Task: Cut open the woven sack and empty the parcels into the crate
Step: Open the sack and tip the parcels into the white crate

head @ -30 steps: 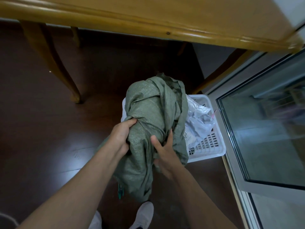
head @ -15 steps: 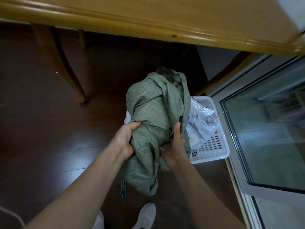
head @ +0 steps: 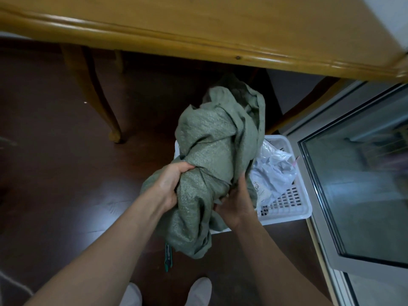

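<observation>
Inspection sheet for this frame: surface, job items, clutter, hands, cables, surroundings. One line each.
Surface: dark glossy wooden floor; the crate stands on it.
Job's things: green woven sack, bunched up and held over the white crate; pale plastic parcels lie in the crate.
Clutter: teal-handled tool on the floor below the sack, partly hidden; possibly the cutter.
Grippers: left hand grips a bunch of the sack; right hand holds it from the other side, fingers tucked into the folds.
Cables: nothing clearly seen.
Surroundings: wooden table overhead; glass door at right; white shoes at the bottom edge.
</observation>
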